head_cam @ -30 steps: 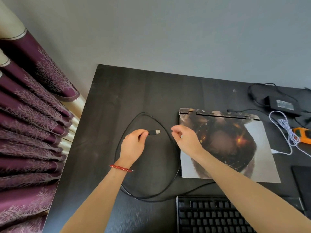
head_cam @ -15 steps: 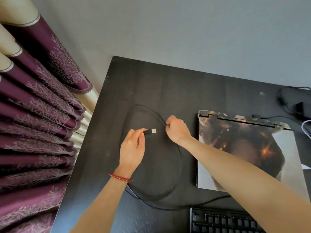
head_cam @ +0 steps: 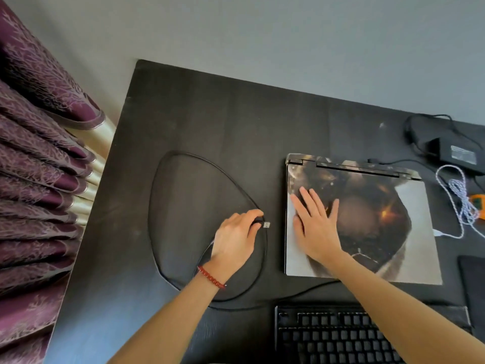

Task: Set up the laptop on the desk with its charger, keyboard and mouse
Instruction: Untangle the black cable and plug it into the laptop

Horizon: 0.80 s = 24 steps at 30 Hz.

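Laptop (head_cam: 393, 232): closed, beneath my flat, spread right hand (head_cam: 316, 227).
USB plug (head_cam: 266, 224): pinched by my left hand (head_cam: 236, 239), pointing toward the laptop.

Looked like a home desk corner, probably a bedroom or study. The dark desk (head_cam: 210, 122) was shoved against a plain grey wall (head_cam: 288, 35), with heavy purple patterned curtains (head_cam: 34, 179) bunched on the left and a skinned laptop (head_cam: 409, 232) on top.
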Each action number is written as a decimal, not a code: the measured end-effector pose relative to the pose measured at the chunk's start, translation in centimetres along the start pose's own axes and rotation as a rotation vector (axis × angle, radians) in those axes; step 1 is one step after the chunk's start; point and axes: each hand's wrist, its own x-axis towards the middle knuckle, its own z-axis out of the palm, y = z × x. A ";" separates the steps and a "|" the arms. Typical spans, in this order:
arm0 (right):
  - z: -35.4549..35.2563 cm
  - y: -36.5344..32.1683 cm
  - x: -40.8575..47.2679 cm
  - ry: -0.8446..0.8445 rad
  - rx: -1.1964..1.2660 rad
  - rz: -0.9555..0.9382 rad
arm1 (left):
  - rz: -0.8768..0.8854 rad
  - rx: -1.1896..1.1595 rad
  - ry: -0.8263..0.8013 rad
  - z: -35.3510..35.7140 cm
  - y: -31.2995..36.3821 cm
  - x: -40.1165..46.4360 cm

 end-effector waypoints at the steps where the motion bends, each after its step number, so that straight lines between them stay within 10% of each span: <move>1: 0.4 0.5 -0.6 -0.037 -0.011 0.018 | 0.030 -0.009 -0.029 0.6 0.3 0.0; 17: 1.8 0.3 -0.7 0.052 -0.032 0.095 | 0.549 0.282 -0.227 3.0 -1.9 2.7; 24: 2.3 -0.9 -0.4 0.068 0.002 0.190 | 0.218 0.434 0.029 1.8 -3.2 2.9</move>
